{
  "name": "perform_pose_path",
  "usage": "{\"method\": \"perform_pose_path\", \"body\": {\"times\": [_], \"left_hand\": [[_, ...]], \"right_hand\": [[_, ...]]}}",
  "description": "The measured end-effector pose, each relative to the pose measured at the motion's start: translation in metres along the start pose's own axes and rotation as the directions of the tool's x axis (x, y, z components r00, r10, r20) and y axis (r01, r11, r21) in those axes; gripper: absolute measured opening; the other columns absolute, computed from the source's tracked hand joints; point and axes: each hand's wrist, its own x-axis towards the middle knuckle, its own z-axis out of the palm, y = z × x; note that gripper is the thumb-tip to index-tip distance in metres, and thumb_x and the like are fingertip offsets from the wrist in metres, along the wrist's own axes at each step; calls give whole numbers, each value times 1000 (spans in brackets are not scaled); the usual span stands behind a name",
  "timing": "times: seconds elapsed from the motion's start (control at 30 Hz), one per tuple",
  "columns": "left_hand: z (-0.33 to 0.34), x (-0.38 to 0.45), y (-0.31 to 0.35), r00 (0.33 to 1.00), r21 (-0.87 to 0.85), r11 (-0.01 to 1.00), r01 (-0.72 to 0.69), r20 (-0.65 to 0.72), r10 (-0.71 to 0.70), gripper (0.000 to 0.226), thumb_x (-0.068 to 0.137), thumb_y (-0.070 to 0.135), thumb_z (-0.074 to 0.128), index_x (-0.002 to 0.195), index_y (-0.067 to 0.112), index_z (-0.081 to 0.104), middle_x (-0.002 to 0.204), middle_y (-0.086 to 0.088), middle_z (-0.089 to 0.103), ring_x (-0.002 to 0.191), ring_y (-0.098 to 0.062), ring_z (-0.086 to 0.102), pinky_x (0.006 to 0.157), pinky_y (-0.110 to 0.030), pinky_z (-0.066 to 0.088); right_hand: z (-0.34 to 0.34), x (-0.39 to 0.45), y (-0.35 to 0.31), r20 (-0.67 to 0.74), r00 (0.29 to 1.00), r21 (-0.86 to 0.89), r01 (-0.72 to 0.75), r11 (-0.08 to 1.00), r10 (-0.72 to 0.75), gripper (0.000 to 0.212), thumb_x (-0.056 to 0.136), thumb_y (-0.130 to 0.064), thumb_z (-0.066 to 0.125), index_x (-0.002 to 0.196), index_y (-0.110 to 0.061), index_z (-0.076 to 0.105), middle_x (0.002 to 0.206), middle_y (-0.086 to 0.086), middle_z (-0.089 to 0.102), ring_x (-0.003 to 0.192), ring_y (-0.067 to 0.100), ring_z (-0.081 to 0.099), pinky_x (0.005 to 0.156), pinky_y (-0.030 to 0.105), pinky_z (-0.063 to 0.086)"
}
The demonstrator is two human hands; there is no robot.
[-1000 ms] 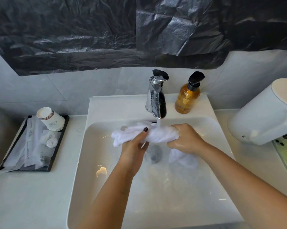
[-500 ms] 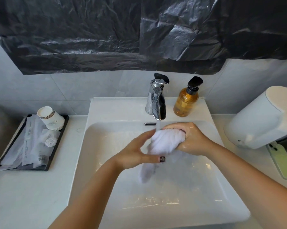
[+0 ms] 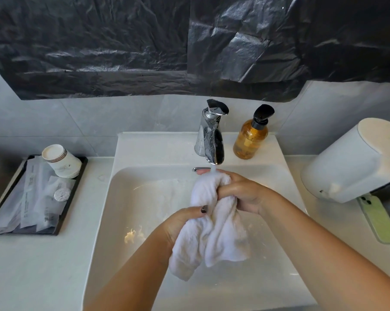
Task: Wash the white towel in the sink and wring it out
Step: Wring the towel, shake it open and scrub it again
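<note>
The white towel [image 3: 214,230] hangs bunched over the white sink [image 3: 131,198], its top under the thin stream from the chrome faucet [image 3: 212,140]. My right hand [image 3: 245,194] grips the upper bunch just below the spout. Lower and to the left, my left hand [image 3: 182,223] holds the towel's middle, thumb across the front. Two wet ends dangle below both hands above the basin floor.
An amber soap bottle [image 3: 251,140] stands right of the faucet. A white dispenser [image 3: 355,162] and a green phone [image 3: 379,218] lie on the right counter. At left, a black tray [image 3: 61,217] carries paper cups [image 3: 61,161] and wrapped toiletries. Black plastic covers the wall above.
The towel went from stretched sideways between the hands to hanging lengthwise. My left hand dropped lower and closed around the middle; my right stayed under the running water.
</note>
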Motion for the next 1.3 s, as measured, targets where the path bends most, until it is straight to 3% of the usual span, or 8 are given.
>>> {"method": "perform_pose_path", "body": {"times": [0.23,0.43,0.6,0.73,0.83,1.07,1.2,1.3], "left_hand": [[16,3,18,992,29,999,32,-126,-28,55,60,16,86,110,-1,70,95,-17,70,87,-27,69,83,-36,55],[13,19,14,950,373,921,111,-313,13,68,55,36,91,113,8,69,103,-15,73,104,-28,69,98,-45,52],[14,28,2,844,555,830,52,-469,261,26,74,13,84,96,17,70,87,2,72,89,-19,69,70,-27,56],[19,34,1,877,480,877,36,-435,202,13,74,20,73,85,14,71,93,-9,71,96,-20,68,86,-32,55],[14,33,4,848,316,940,-131,-455,271,49,64,35,77,102,5,69,98,-11,73,99,-23,70,81,-30,54],[10,53,17,673,226,905,-362,-609,421,69,62,59,81,112,13,70,102,-7,75,95,-20,72,84,-34,55],[14,56,11,830,-36,927,-375,-459,317,33,81,47,72,98,20,66,88,3,60,91,-17,59,84,-28,42],[10,62,7,787,-20,927,-375,-535,307,46,72,51,73,104,18,65,101,-9,60,100,-28,60,86,-40,44]], "right_hand": [[-12,9,-4,267,955,365,26,931,-131,79,66,-25,85,137,-12,51,149,21,41,139,39,37,116,54,26],[23,24,-10,-259,964,-157,27,987,-67,15,66,-10,87,73,-15,74,90,5,72,87,18,69,94,39,52],[36,36,2,-501,862,-295,-78,952,-85,17,58,-12,86,68,-15,72,70,-3,71,69,13,68,68,28,57],[35,36,0,-479,869,-382,-83,920,-121,25,62,-31,87,79,-18,75,86,-2,75,82,14,70,77,26,56],[24,22,-5,-410,908,-164,11,986,-79,22,81,-41,73,79,-19,67,81,1,69,78,16,63,75,29,48],[84,-7,27,-699,707,-71,83,994,-109,13,94,-45,44,86,-49,53,92,-16,59,99,17,59,84,34,49],[99,-8,20,-794,518,-232,228,946,-320,35,93,-39,40,91,-72,50,94,-31,59,89,2,58,77,31,51],[83,-9,31,-730,551,-442,72,894,-405,29,94,-46,36,117,-58,50,109,-17,58,108,13,56,87,35,49]]}}
